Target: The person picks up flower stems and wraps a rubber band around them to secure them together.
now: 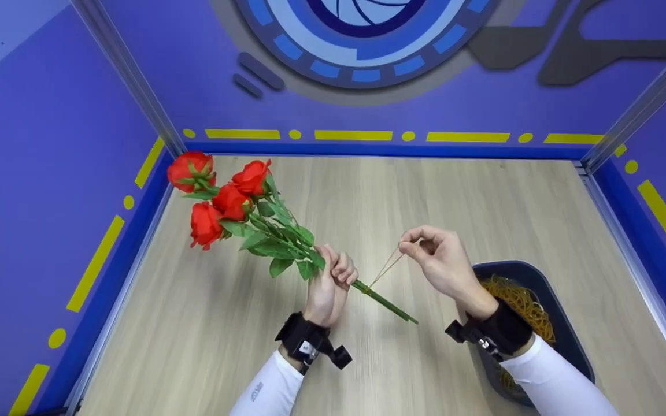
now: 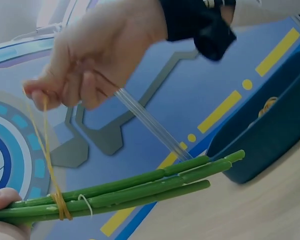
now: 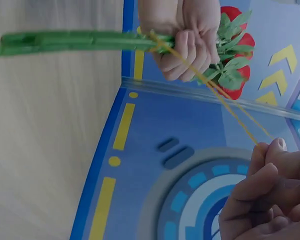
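Observation:
A bunch of red artificial roses (image 1: pixel 232 201) with green leaves points to the back left in the head view. My left hand (image 1: pixel 330 283) grips the stems (image 1: pixel 388 303) just below the leaves, and their cut ends stick out to the right. Around the stems, beside that hand, is wound a yellowish rubber band (image 2: pixel 61 206). My right hand (image 1: pixel 440 263) pinches a loop of the band between thumb and index finger, stretched taut up and away from the stems. In the left wrist view a thin pale strand (image 2: pixel 85 204) also shows on the stems.
A dark tray (image 1: pixel 578 346) at the right holds many rubber bands (image 1: pixel 526 306), partly hidden under my right forearm. The wooden table (image 1: pixel 194 335) is bounded by blue panels (image 1: pixel 367 118) at the back and sides.

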Action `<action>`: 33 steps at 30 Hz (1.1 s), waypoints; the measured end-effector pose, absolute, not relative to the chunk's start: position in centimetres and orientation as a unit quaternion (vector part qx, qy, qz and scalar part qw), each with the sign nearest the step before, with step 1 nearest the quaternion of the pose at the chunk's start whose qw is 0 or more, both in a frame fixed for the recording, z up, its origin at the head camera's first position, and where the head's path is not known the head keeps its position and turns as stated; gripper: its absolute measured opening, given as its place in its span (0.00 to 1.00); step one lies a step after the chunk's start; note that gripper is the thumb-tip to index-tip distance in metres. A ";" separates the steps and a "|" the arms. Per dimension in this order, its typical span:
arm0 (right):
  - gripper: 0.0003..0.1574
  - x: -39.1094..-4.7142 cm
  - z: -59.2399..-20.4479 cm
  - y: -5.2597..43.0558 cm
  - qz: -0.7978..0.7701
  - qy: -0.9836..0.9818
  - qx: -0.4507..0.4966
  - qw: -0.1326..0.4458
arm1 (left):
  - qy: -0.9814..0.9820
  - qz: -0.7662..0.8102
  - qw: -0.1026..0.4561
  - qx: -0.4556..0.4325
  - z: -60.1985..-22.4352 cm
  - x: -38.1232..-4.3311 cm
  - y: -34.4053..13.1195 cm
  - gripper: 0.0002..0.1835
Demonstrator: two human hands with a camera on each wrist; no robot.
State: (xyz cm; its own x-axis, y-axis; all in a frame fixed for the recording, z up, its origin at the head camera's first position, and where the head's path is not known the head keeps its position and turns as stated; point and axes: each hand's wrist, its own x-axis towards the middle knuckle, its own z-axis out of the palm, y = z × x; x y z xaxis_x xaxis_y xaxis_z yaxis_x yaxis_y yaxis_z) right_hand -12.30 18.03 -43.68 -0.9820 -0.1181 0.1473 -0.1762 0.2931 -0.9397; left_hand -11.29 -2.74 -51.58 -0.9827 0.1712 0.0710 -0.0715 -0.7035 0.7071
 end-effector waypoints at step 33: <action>0.08 -14.2 -52.8 15.7 0.656 -0.744 0.081 -0.095 | 0.220 0.967 0.081 0.097 -46.3 -10.3 -3.0 0.25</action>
State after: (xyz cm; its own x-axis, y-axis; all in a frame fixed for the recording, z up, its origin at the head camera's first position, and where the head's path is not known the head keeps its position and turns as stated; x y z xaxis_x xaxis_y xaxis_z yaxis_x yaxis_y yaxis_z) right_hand -14.24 15.75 -52.84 -0.9689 -0.2450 -0.0349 0.0039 0.1262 -0.9920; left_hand -10.32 -2.97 -46.27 -0.9683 0.1984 0.1519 -0.1133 -0.8904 0.4408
